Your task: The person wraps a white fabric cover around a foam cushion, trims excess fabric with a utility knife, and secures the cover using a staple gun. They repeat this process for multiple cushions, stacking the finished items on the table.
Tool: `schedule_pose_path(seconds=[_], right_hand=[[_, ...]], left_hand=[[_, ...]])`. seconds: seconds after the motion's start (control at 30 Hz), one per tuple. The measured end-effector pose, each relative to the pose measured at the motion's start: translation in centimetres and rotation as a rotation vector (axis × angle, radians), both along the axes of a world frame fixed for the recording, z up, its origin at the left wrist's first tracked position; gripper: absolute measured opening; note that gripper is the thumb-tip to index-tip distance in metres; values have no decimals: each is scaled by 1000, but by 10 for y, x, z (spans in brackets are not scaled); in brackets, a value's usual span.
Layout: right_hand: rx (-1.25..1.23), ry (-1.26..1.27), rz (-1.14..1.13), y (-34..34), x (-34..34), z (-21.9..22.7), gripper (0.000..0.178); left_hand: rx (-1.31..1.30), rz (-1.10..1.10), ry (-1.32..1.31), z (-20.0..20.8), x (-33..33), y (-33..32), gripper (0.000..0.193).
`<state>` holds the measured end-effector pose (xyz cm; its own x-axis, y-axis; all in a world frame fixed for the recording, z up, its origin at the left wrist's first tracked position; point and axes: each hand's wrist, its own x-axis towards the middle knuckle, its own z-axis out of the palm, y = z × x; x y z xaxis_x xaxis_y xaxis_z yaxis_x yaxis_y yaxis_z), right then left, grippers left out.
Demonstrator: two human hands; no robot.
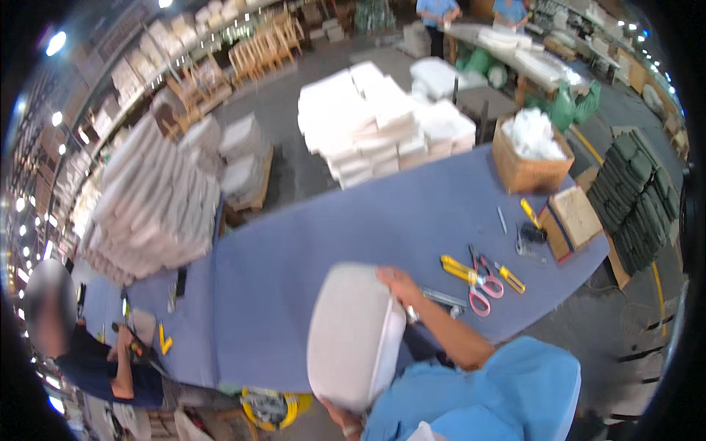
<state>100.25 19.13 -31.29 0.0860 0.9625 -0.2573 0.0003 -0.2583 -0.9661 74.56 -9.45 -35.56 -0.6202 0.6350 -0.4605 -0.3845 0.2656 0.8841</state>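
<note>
A light grey padded cushion (349,323) with rounded corners is held up on edge, tilted, against the near side of the blue-covered table (279,257). My right hand (398,285) grips its upper right edge, fingers closed over the border. At the bottom edge my left hand (340,414) is wrapped round the lower corner; part of its fingers is hidden under the cushion. Just right of my right hand lies a grey metal tool (443,298). Beyond it are scissors (482,294) with pink handles, a yellow-handled cutter (460,269) and a yellow utility knife (510,278).
Boxes stand at the table's far right: a carton of white stuffing (533,165) and a smaller brown box (572,222). White foam slabs (375,121) are stacked behind the table, grey cushions (151,206) at left. A co-worker (95,360) holds a tool at the left end.
</note>
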Motion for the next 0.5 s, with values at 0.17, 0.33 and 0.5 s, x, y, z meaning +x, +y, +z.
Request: schedule_pose_path(seconds=[0.17,0.33,0.5], right_hand=[[199,334,184,-11,28,114,50],[471,402,284,-24,30,177,49],[697,352,291,-45,8,218,48]], left_hand=[[297,81,-307,3,-19,38,86],[417,125,-259,57,-19,77,81],[290,-2,-199,59,-53,122,66]])
